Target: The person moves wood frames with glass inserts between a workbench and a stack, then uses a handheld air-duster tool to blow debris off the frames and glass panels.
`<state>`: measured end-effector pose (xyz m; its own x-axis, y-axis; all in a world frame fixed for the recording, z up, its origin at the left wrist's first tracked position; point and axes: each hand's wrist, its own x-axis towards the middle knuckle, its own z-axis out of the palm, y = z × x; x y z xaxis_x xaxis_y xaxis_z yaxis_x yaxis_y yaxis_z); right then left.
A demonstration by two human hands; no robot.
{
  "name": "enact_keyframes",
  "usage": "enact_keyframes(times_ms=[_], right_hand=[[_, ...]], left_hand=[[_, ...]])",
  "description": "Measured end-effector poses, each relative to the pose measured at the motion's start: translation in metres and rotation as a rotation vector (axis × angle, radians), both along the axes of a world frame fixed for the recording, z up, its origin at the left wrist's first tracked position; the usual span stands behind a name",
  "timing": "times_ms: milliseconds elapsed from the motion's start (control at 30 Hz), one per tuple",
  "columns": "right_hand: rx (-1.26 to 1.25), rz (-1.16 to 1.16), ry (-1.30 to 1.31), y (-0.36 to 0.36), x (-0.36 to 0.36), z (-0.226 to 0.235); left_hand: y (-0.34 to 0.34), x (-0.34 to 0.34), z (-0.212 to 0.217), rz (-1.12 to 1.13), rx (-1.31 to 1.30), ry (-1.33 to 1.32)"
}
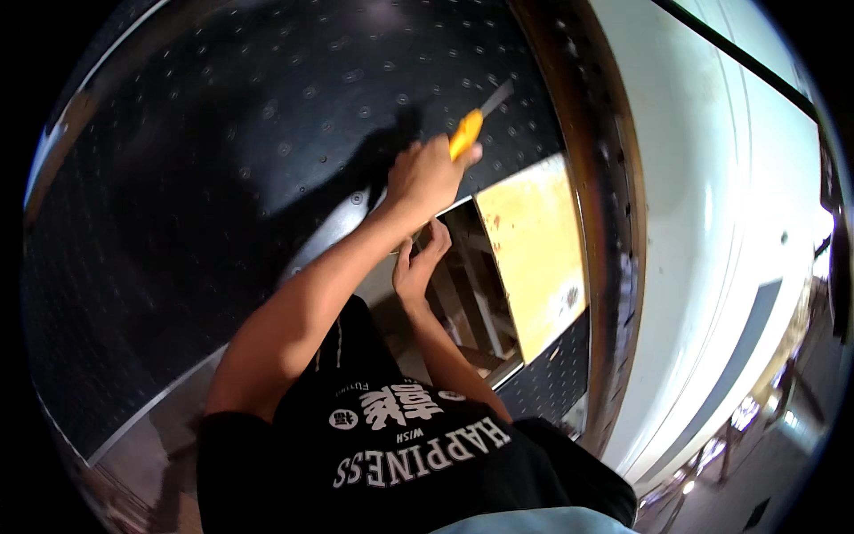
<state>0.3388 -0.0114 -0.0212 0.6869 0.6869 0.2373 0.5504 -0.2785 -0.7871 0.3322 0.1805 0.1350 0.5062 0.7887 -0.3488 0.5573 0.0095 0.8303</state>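
My left hand [431, 173] is closed around the yellow handle of a utility knife [465, 135]. Its blade is out and points away to the upper right, over a black surface [240, 142] dotted with small round marks. Below it, my right hand [422, 265] is at the near edge of that surface, beside an opening. Its fingers are curled with the thumb opposite; what lies between them is too hidden to name. A shiny grey strip [329, 233] lies on the black surface, partly behind my left forearm.
A pale yellow board [535, 258] lies right of the opening, where a frame of bars [476, 298] shows below. A brown raised edge [614, 222] runs along the right side, with a large white curved body [712, 222] beyond it.
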Motion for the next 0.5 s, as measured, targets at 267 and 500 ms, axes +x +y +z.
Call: enact_keyframes(times_ms=[267, 500], right_hand=[[0.171, -0.432, 1.676, -0.006, 0.012, -0.028], [0.461, -0.14, 1.685, 0.05, -0.013, -0.027]], left_hand=[[-0.131, -0.092, 0.03, -0.679, 0.0, 0.138], [-0.103, -0.199, 0.062, -0.437, 0.083, 0.22]])
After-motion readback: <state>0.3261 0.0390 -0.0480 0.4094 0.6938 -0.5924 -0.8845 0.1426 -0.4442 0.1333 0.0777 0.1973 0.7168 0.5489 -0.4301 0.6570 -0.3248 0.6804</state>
